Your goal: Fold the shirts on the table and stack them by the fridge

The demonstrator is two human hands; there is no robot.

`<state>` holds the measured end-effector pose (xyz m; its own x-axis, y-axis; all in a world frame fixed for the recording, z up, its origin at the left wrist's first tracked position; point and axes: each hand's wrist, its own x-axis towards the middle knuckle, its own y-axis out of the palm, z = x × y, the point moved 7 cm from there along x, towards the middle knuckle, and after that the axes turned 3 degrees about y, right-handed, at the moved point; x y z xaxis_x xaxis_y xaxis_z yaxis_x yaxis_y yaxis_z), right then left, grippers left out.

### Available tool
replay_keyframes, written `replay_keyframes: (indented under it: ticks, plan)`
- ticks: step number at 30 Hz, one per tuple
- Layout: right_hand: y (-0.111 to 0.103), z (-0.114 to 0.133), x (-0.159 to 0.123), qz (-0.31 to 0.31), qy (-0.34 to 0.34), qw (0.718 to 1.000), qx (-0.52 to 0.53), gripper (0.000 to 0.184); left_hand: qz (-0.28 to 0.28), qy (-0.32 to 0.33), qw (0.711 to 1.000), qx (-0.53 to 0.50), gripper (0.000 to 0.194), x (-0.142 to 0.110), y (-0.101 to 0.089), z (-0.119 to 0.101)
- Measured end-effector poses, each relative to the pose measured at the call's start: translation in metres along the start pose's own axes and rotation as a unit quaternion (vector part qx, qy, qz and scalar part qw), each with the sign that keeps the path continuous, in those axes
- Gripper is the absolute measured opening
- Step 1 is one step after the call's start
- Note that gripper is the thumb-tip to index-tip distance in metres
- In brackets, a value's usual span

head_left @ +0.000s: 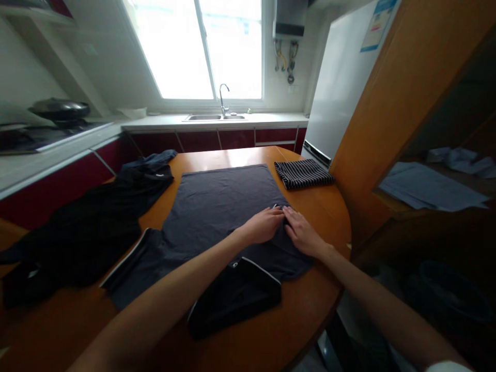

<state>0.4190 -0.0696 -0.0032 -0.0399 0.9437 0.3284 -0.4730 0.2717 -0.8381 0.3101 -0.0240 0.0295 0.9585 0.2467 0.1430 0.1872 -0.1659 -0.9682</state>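
A dark grey-blue polo shirt (222,204) lies spread on the wooden table, its hem toward the window. Its black collar (248,289) with white trim faces me, and the white-edged left sleeve (129,261) sticks out. My left hand (265,226) reaches across the shirt to its right side, fingers bent down onto the cloth at a small white edge; its thumb is hidden. Beside it, fingertips nearly touching, my right hand (304,233) rests on the same part of the cloth with fingers stretched out.
Black garments (96,222) lie heaped on the table's left side. A folded black-and-white striped cloth (304,173) sits at the back right. Behind the wooden table (321,206) are a counter with a sink (205,118) and a fridge (344,82); a stove with a pan (60,109) stands left.
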Motion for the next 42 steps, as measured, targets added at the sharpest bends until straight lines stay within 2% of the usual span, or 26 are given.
replay_keyframes:
  ticks: [2, 5, 8, 11, 12, 14, 17, 19, 21, 24, 30, 36, 40, 42]
  plan:
    - [0.009, 0.002, -0.019, 0.056, 0.021, 0.996, -0.065, 0.063, 0.009, -0.011, 1.000, 0.019, 0.048, 0.008, 0.017, 0.014]
    - [0.007, -0.009, -0.035, 0.086, 0.040, 0.989, -0.115, 0.063, 0.028, -0.036, 0.999, 0.019, 0.056, 0.009, 0.032, 0.030]
    - [-0.005, -0.025, -0.042, 0.060, 0.071, 0.988, -0.120, 0.059, 0.026, -0.044, 0.999, 0.017, 0.061, 0.006, 0.034, 0.035]
    - [-0.024, -0.035, -0.051, -0.024, 0.127, 0.988, -0.082, 0.054, 0.014, -0.047, 0.999, 0.013, 0.064, 0.004, 0.033, 0.035]
    - [-0.030, -0.033, -0.055, -0.055, 0.130, 0.988, -0.058, 0.052, 0.012, -0.047, 0.999, 0.011, 0.065, 0.003, 0.033, 0.035]
    - [-0.038, -0.019, -0.065, -0.084, 0.091, 0.992, -0.009, 0.046, 0.010, -0.045, 0.999, 0.010, 0.065, 0.003, 0.034, 0.034]
    - [-0.040, 0.011, -0.079, -0.054, -0.003, 0.998, 0.011, 0.035, 0.006, -0.041, 0.999, 0.012, 0.064, 0.003, 0.034, 0.034]
    - [-0.041, 0.023, -0.088, -0.041, -0.021, 0.999, -0.015, 0.023, 0.005, -0.043, 0.999, 0.011, 0.063, 0.002, 0.033, 0.034]
    - [-0.043, 0.027, -0.093, -0.039, -0.014, 0.998, -0.054, 0.020, 0.007, -0.045, 0.999, 0.009, 0.062, 0.002, 0.032, 0.033]
    - [-0.042, 0.027, -0.095, -0.036, 0.002, 0.995, -0.095, 0.024, 0.012, -0.045, 0.999, 0.006, 0.062, 0.003, 0.031, 0.033]
    - [-0.045, 0.019, -0.107, -0.083, 0.075, 0.992, -0.057, 0.015, 0.009, -0.046, 0.999, -0.001, 0.060, 0.003, 0.033, 0.036]
    - [-0.047, 0.021, -0.127, -0.056, 0.073, 0.993, -0.069, 0.015, 0.003, -0.046, 0.999, -0.004, 0.059, 0.003, 0.032, 0.035]
    - [-0.060, 0.030, -0.122, -0.119, 0.086, 0.988, -0.042, 0.027, -0.018, -0.023, 1.000, 0.004, 0.052, 0.002, 0.027, 0.027]
    - [-0.056, 0.043, -0.115, -0.123, 0.063, 0.990, -0.031, 0.039, -0.018, -0.003, 1.000, 0.005, 0.050, 0.002, 0.025, 0.023]
